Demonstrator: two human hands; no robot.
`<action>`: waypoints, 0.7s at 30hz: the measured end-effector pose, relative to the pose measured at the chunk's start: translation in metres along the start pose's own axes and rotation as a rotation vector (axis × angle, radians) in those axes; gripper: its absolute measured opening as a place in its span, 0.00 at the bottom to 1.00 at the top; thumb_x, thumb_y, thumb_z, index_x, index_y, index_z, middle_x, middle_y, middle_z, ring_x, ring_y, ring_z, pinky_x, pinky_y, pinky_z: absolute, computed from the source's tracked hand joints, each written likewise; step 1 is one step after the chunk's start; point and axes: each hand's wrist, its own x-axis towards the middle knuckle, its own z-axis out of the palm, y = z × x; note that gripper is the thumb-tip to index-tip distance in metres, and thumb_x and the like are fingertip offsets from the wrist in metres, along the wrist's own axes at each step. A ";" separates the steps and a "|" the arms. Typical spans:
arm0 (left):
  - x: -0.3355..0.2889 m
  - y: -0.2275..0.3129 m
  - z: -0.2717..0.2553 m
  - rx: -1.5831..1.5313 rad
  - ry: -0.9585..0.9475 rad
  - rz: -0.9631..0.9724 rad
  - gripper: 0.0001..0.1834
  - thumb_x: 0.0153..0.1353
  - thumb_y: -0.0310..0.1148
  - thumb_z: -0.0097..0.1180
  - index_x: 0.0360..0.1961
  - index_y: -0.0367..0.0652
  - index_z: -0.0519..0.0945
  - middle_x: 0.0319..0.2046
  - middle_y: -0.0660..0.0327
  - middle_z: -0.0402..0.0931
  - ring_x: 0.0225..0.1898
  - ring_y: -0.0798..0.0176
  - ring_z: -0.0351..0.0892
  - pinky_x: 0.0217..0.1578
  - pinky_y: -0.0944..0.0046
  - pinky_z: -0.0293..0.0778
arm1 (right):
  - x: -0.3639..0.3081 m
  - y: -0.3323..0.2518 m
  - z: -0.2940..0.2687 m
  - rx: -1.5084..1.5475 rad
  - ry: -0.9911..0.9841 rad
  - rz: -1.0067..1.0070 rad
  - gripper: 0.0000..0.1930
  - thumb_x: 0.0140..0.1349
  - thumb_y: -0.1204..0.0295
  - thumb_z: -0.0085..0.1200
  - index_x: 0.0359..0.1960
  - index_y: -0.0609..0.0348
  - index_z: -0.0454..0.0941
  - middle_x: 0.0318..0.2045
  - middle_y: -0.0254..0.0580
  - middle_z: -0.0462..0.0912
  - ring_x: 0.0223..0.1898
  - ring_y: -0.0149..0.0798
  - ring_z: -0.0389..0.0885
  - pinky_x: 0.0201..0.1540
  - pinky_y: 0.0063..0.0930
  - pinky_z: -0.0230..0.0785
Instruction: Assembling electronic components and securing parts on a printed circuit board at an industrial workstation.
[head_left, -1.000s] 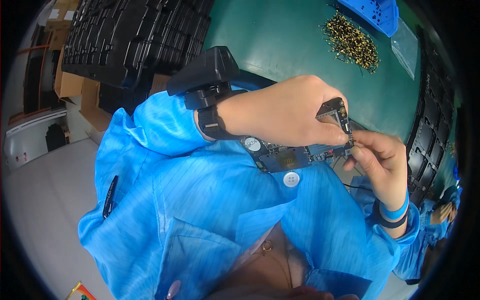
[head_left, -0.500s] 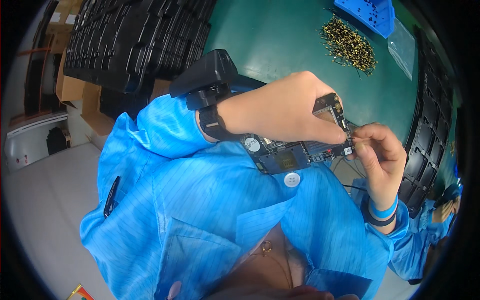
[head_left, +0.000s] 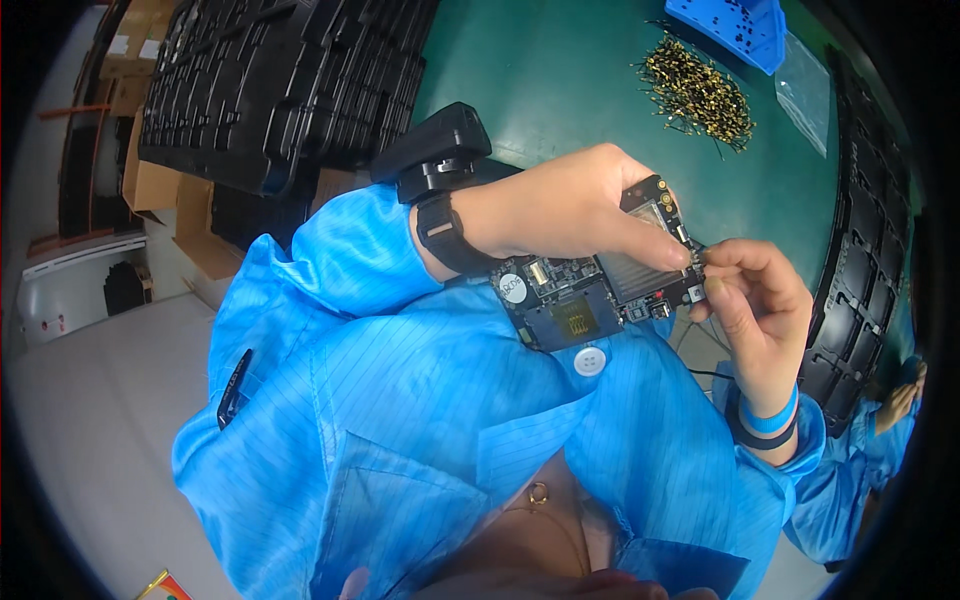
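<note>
A black circuit board point(head_left: 552, 300) is held tilted in front of my chest. It carries a metal shield plate, a card socket and a round white sticker near one corner. My left hand point(head_left: 580, 215) is closed round the board from above, its thumb lying across the shield plate toward the right edge. At that edge my right hand point(head_left: 755, 305) is pinched, thumb against forefinger, beside the board's small connectors. Whatever sits between those fingertips is too small and hidden to make out.
Stacked black plastic trays point(head_left: 280, 90) stand at the far left of the green table point(head_left: 560, 90). A pile of small brass-tipped black parts point(head_left: 697, 93) lies near a blue bin point(head_left: 735, 35) and a clear bag point(head_left: 803, 95). More black trays point(head_left: 850, 280) line the right. Another person's blue sleeve point(head_left: 835, 505) shows at right.
My left wrist has shifted slightly right, and the left thumb has drawn up a little, uncovering more of the shield plate. My right hand stays pinched at the board's edge.
</note>
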 end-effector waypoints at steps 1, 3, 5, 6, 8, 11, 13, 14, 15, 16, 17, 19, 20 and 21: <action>0.000 0.001 0.000 -0.040 -0.003 0.027 0.10 0.49 0.30 0.59 0.32 0.36 0.77 0.28 0.64 0.76 0.31 0.74 0.73 0.34 0.74 0.68 | 0.000 -0.001 0.001 0.009 0.004 0.002 0.08 0.55 0.82 0.49 0.36 0.70 0.70 0.27 0.40 0.78 0.25 0.26 0.76 0.29 0.15 0.67; 0.000 0.001 0.000 -0.077 -0.009 0.052 0.11 0.49 0.30 0.59 0.33 0.36 0.77 0.28 0.63 0.76 0.32 0.74 0.73 0.35 0.74 0.68 | 0.001 -0.001 0.002 0.020 0.011 0.004 0.08 0.55 0.82 0.48 0.37 0.70 0.70 0.27 0.40 0.78 0.25 0.26 0.76 0.29 0.15 0.67; -0.001 0.000 0.000 -0.105 -0.034 0.061 0.11 0.49 0.29 0.59 0.33 0.36 0.77 0.29 0.63 0.77 0.32 0.74 0.73 0.35 0.74 0.68 | 0.001 -0.003 0.002 0.052 0.012 0.028 0.08 0.55 0.83 0.48 0.37 0.70 0.70 0.27 0.40 0.78 0.26 0.26 0.76 0.29 0.15 0.67; -0.002 0.000 0.000 -0.104 -0.035 0.060 0.11 0.49 0.29 0.59 0.33 0.36 0.77 0.29 0.63 0.77 0.32 0.74 0.73 0.35 0.74 0.68 | 0.001 -0.003 0.003 0.054 0.012 0.028 0.08 0.55 0.83 0.48 0.37 0.70 0.70 0.27 0.40 0.78 0.26 0.26 0.76 0.29 0.15 0.67; -0.001 -0.001 0.000 -0.065 -0.033 0.051 0.11 0.48 0.29 0.60 0.33 0.36 0.77 0.28 0.64 0.77 0.31 0.75 0.73 0.33 0.74 0.68 | 0.001 -0.002 0.004 0.062 0.010 0.000 0.08 0.55 0.82 0.47 0.37 0.70 0.70 0.28 0.40 0.78 0.26 0.26 0.75 0.30 0.15 0.67; -0.005 0.006 0.002 -0.053 -0.015 0.031 0.11 0.47 0.28 0.61 0.32 0.36 0.77 0.27 0.64 0.77 0.29 0.75 0.73 0.30 0.75 0.68 | 0.000 -0.005 0.005 0.071 0.015 0.034 0.07 0.56 0.80 0.47 0.37 0.69 0.71 0.28 0.40 0.78 0.27 0.26 0.74 0.31 0.16 0.66; -0.007 0.010 0.003 0.017 0.013 0.015 0.10 0.47 0.28 0.61 0.31 0.36 0.77 0.26 0.64 0.77 0.28 0.75 0.73 0.29 0.75 0.68 | 0.001 -0.005 0.005 0.027 0.028 0.007 0.07 0.57 0.80 0.46 0.37 0.69 0.71 0.28 0.40 0.77 0.28 0.27 0.74 0.31 0.16 0.66; -0.009 0.013 0.004 0.086 0.043 -0.004 0.09 0.47 0.28 0.61 0.30 0.36 0.77 0.25 0.64 0.77 0.27 0.76 0.73 0.28 0.75 0.68 | 0.001 -0.005 0.005 -0.016 0.040 -0.019 0.07 0.57 0.79 0.46 0.37 0.69 0.71 0.28 0.40 0.76 0.28 0.27 0.73 0.32 0.17 0.65; -0.011 0.017 0.005 0.086 0.046 -0.001 0.09 0.47 0.28 0.61 0.30 0.36 0.77 0.25 0.64 0.77 0.27 0.76 0.73 0.28 0.75 0.68 | 0.000 -0.004 0.005 -0.018 0.036 -0.020 0.07 0.57 0.79 0.46 0.37 0.69 0.71 0.28 0.40 0.76 0.28 0.27 0.73 0.32 0.17 0.65; -0.013 0.022 0.006 0.144 0.059 -0.008 0.09 0.47 0.28 0.61 0.29 0.36 0.77 0.24 0.64 0.77 0.27 0.76 0.73 0.27 0.75 0.68 | -0.001 -0.001 0.005 -0.051 0.044 -0.077 0.07 0.57 0.79 0.46 0.37 0.69 0.71 0.28 0.40 0.75 0.28 0.27 0.73 0.32 0.18 0.65; -0.014 0.024 0.007 0.203 0.073 -0.016 0.08 0.47 0.28 0.61 0.28 0.35 0.77 0.24 0.63 0.77 0.26 0.76 0.73 0.27 0.75 0.68 | -0.003 0.002 0.005 -0.083 0.052 -0.134 0.07 0.56 0.79 0.47 0.36 0.69 0.71 0.27 0.40 0.74 0.28 0.28 0.72 0.33 0.18 0.65; -0.015 0.019 0.007 0.187 0.075 -0.006 0.08 0.47 0.27 0.61 0.28 0.35 0.77 0.23 0.63 0.77 0.26 0.75 0.73 0.27 0.75 0.69 | -0.006 0.007 0.009 -0.075 0.074 -0.135 0.08 0.55 0.78 0.49 0.36 0.69 0.71 0.28 0.40 0.73 0.27 0.28 0.72 0.32 0.18 0.64; -0.016 0.017 0.007 0.173 0.080 0.001 0.08 0.47 0.27 0.61 0.28 0.35 0.77 0.23 0.62 0.77 0.26 0.75 0.73 0.27 0.75 0.69 | -0.006 0.011 0.010 -0.091 0.070 -0.176 0.08 0.54 0.78 0.50 0.35 0.69 0.71 0.28 0.40 0.73 0.27 0.28 0.72 0.32 0.18 0.63; -0.017 0.016 0.007 0.172 0.086 0.000 0.08 0.47 0.27 0.61 0.28 0.35 0.77 0.23 0.62 0.77 0.26 0.75 0.73 0.27 0.75 0.69 | -0.006 0.013 0.010 -0.106 0.065 -0.217 0.09 0.53 0.78 0.51 0.35 0.69 0.71 0.28 0.40 0.73 0.27 0.28 0.72 0.32 0.18 0.63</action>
